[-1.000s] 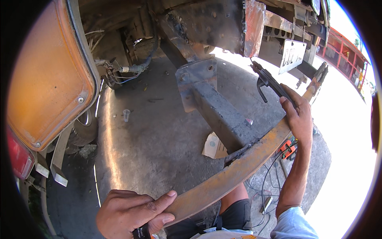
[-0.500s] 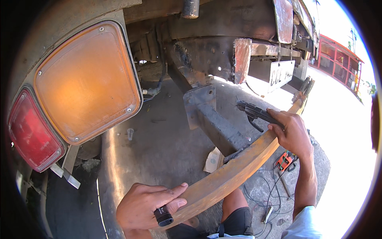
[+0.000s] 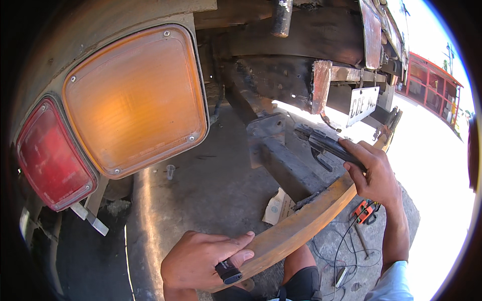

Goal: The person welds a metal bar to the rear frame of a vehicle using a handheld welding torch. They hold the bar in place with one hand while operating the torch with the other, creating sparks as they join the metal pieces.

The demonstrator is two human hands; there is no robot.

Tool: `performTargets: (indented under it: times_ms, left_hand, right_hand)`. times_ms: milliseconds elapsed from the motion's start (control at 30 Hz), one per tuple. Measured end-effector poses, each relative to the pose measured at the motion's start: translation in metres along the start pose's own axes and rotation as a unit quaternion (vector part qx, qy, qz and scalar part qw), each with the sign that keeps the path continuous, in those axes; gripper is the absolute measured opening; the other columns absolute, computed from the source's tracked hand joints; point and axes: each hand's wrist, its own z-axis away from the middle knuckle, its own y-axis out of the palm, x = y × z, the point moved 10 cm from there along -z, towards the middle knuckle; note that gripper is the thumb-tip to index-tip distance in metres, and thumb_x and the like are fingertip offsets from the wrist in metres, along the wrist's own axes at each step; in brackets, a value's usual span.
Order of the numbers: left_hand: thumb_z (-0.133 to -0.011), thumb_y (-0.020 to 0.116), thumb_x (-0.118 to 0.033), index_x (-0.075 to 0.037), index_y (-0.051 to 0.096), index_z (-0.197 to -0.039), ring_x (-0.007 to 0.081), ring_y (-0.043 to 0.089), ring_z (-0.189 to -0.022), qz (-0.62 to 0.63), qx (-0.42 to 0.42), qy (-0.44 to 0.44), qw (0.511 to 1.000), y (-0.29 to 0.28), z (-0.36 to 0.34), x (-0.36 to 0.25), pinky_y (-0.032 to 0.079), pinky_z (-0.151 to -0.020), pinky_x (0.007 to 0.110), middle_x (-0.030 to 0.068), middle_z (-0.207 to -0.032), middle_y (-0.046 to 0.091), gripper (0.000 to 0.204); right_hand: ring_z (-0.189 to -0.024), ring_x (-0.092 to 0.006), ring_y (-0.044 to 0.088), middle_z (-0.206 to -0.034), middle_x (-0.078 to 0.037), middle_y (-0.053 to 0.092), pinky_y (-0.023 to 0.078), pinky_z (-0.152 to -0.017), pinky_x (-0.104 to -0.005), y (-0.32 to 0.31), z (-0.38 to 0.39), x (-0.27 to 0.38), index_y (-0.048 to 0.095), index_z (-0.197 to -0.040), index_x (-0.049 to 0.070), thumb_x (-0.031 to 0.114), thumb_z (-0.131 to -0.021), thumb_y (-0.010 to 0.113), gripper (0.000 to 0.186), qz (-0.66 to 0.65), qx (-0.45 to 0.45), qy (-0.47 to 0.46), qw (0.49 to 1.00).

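My left hand (image 3: 203, 258) grips the lower end of a long curved, rusty steel bar (image 3: 296, 228), with a small black object (image 3: 227, 271) under its thumb. My right hand (image 3: 371, 173) is closed on a black welding electrode holder (image 3: 324, 143) just above the bar's far half, its jaw pointing toward the truck. A dark steel arm (image 3: 283, 170) joins the bar to a bolted plate (image 3: 266, 125) beneath the truck's rusty body (image 3: 271, 80).
Orange (image 3: 133, 100) and red (image 3: 54, 153) tail lamps fill the left. A plate (image 3: 362, 104) hangs at right. On the concrete lie cardboard (image 3: 276, 205), a clear cup (image 3: 170, 170), cables (image 3: 337, 258) and an orange tool (image 3: 362, 211). A red-framed structure (image 3: 433, 88) stands behind.
My view has swung so the tail lamps appear larger and further right. Both hands and bar shifted rightward in the picture; the electrode holder has dropped from steep to a flatter angle.
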Motion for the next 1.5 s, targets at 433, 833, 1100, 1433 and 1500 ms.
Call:
performTargets:
  times_ms: [433,833,1100,1433,1500]
  left_hand:
    - [-0.107,0.073,-0.035,-0.005,0.078,-0.136,0.0344,0.077,-0.072,-0.024,0.044,-0.008,0.999,0.003,-0.001,0.000,0.060,-0.064,0.045,0.0137,-0.085,0.079,0.042]
    - [-0.106,0.075,-0.035,-0.006,0.077,-0.139,0.0349,0.081,-0.085,-0.024,0.037,-0.014,0.999,0.002,0.001,-0.001,0.064,-0.074,0.043,0.0163,-0.102,0.083,0.044]
    - [-0.100,0.080,-0.024,0.000,0.083,-0.123,0.0386,0.080,-0.082,-0.036,0.002,-0.045,0.998,-0.002,0.001,-0.007,0.063,-0.074,0.042,0.0218,-0.089,0.079,0.033]
    - [-0.103,0.079,-0.032,-0.002,0.083,-0.120,0.0395,0.080,-0.082,-0.014,0.007,-0.042,0.999,-0.005,-0.005,-0.006,0.063,-0.073,0.044,0.0183,-0.092,0.081,0.035]
    - [-0.101,0.080,-0.034,-0.001,0.083,-0.119,0.0404,0.079,-0.082,-0.010,0.007,-0.079,0.997,-0.007,-0.004,-0.003,0.063,-0.073,0.043,0.0190,-0.092,0.081,0.037]
  right_hand:
    - [-0.070,-0.0349,0.068,-0.081,-0.018,0.065,0.052,-0.070,-0.0463,-0.017,-0.059,0.075,0.065,-0.129,-0.005,0.022,-0.110,0.062,0.033,-0.147,-0.048,-0.003,0.988]
    - [-0.065,-0.0131,0.051,-0.086,-0.002,0.056,0.047,-0.054,-0.0289,0.053,-0.165,0.094,0.059,-0.114,0.004,0.032,-0.116,0.060,0.029,-0.626,-0.081,0.192,0.752]
    - [-0.077,-0.0186,0.057,-0.094,-0.007,0.058,0.057,-0.072,-0.0400,0.090,-0.212,0.140,0.054,-0.147,0.008,0.027,-0.118,0.052,0.035,-0.804,-0.106,0.193,0.553]
    - [-0.058,-0.0278,0.063,-0.084,-0.015,0.061,0.058,-0.053,-0.0464,0.117,-0.273,0.148,0.048,-0.132,0.004,0.048,-0.117,0.039,0.047,-0.836,-0.137,0.177,0.502]
    - [-0.056,-0.0279,0.063,-0.083,-0.015,0.061,0.056,-0.052,-0.0466,0.121,-0.280,0.141,0.047,-0.134,0.004,0.048,-0.117,0.039,0.049,-0.833,-0.145,0.181,0.503]
